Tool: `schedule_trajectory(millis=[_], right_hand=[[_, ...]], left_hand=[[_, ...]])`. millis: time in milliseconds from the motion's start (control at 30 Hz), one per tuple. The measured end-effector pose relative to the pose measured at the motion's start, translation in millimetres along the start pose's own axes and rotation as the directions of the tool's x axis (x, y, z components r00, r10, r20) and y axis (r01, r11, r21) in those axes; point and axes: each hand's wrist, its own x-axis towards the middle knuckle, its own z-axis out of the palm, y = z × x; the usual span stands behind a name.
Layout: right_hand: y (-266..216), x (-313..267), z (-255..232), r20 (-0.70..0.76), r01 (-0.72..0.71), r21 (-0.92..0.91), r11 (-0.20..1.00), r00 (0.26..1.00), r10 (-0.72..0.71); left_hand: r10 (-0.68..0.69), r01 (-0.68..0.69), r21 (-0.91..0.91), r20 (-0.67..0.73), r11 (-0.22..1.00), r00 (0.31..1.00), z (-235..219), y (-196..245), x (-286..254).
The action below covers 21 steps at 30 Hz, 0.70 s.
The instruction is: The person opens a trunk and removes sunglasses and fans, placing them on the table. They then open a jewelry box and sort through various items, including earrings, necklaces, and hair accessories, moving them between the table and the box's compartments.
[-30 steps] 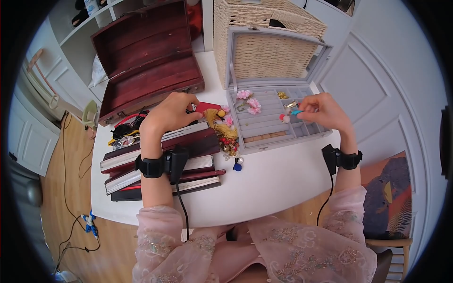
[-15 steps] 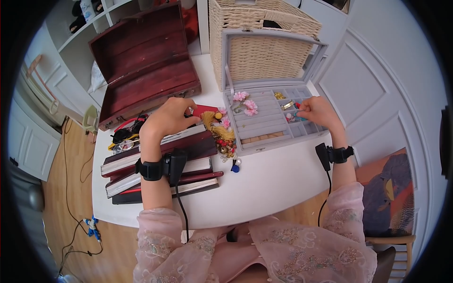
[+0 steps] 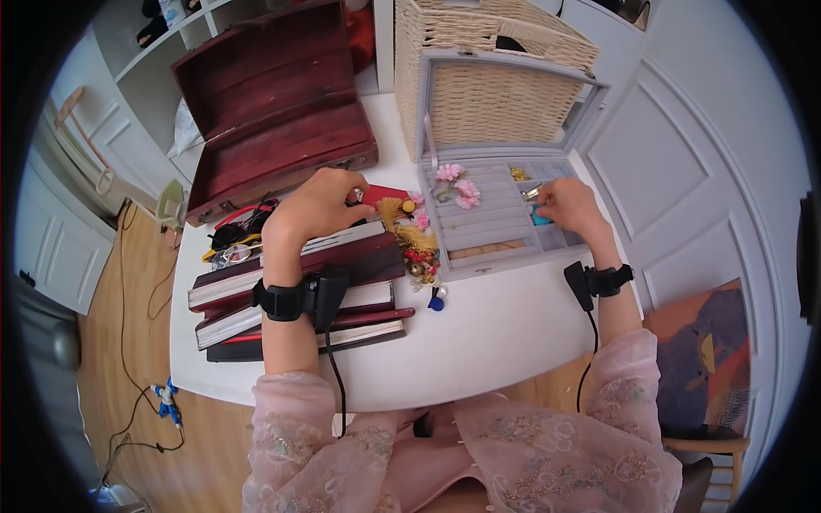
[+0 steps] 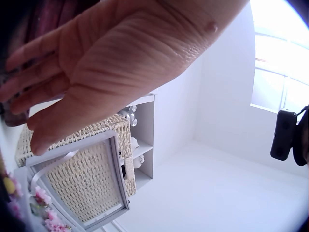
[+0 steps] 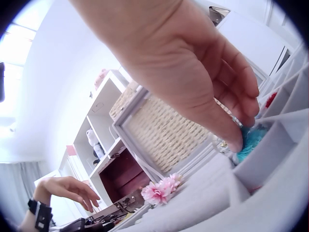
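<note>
The person's right hand (image 3: 571, 208) is working over the compartment side of a grey jewelry box (image 3: 479, 224), its thumb and fingertips pinching a teal tassel piece (image 5: 252, 141). The teal tassel piece is sitting low inside 1 of the small compartments, close to a divider. A red item (image 5: 271, 100) is lying in a neighbouring compartment, and a gold clip (image 3: 533, 193) is resting just beside the fingers. The left hand (image 3: 321, 205) is hovering above stacked albums (image 3: 359, 256), its fingers standing apart, loosely extended and gripping nothing. Pink flowers (image 3: 467, 195) are lying across the padded ring rolls on the left side of the jewelry box, whose lid is standing raised in front of a wicker basket (image 3: 409, 94). Yellow tassels (image 3: 412, 239) are lying in a heap of ornaments between the stacked albums and the jewelry box; a blue ball (image 3: 437, 303) is resting just below that heap on the white table (image 3: 496, 342). A dark red case (image 3: 282, 145) is standing open behind the stacked albums, and eyeglasses (image 3: 233, 254) are lying at their left.
</note>
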Motion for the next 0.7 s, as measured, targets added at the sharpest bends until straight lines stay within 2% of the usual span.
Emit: schedule_trajectory(millis=[67, 133, 167, 233, 267, 333, 367, 433, 533, 700], right_hand=[[-17.4, 1.1, -11.0, -0.030, 0.000, -0.005, 1.000, 1.000, -0.001], [-37.1, 0.9, -19.0, -0.132, 0.080, 0.166, 0.983, 0.990, -0.059], [-46.4, 0.9, -19.3, -0.128, 0.080, 0.170, 0.982, 0.990, -0.059], [-65.2, 1.7, -17.1, -0.059, 0.269, 0.338, 0.902, 0.962, -0.265], [-74.4, 1.8, -10.8, -0.058, 0.267, 0.339, 0.902, 0.963, -0.263], [-93.8, -0.9, 5.1, 0.016, 0.429, 0.453, 0.782, 0.873, -0.488], [-104.1, -3.4, 7.4, 0.016, 0.429, 0.455, 0.781, 0.872, -0.488], [-123.1, -8.4, 11.1, 0.130, 0.467, 0.432, 0.772, 0.814, -0.566], [-140.5, -11.1, 19.6, 0.162, 0.512, 0.380, 0.771, 0.783, -0.600], [-154.5, -15.9, 30.0, 0.150, 0.563, 0.241, 0.790, 0.783, -0.604]], left_hand=[[-0.003, 0.003, 0.003, 0.003, 1.000, 1.000, -0.2, 0.0, 0.8], [-0.002, 0.002, 0.005, 0.012, 1.000, 1.000, 0.0, -0.3, 1.2], [0.002, -0.002, 0.000, 0.009, 1.000, 1.000, 0.3, -0.2, 1.3], [0.007, -0.007, -0.005, 0.010, 1.000, 1.000, 0.7, 0.5, 1.2], [-0.002, 0.002, 0.002, 0.014, 1.000, 1.000, 0.3, 1.1, 1.3], [-0.011, 0.011, 0.009, 0.019, 1.000, 1.000, -0.2, 1.5, 1.7], [-0.005, 0.005, -0.001, 0.016, 1.000, 1.000, -0.5, 1.3, 1.2], [-0.003, 0.003, -0.009, 0.012, 1.000, 1.000, -0.9, -0.1, -0.1], [0.015, -0.015, -0.005, 0.001, 1.000, 1.000, -0.5, -0.8, 0.4], [0.057, -0.057, 0.009, -0.028, 0.998, 0.998, 2.0, -6.8, 1.5]])
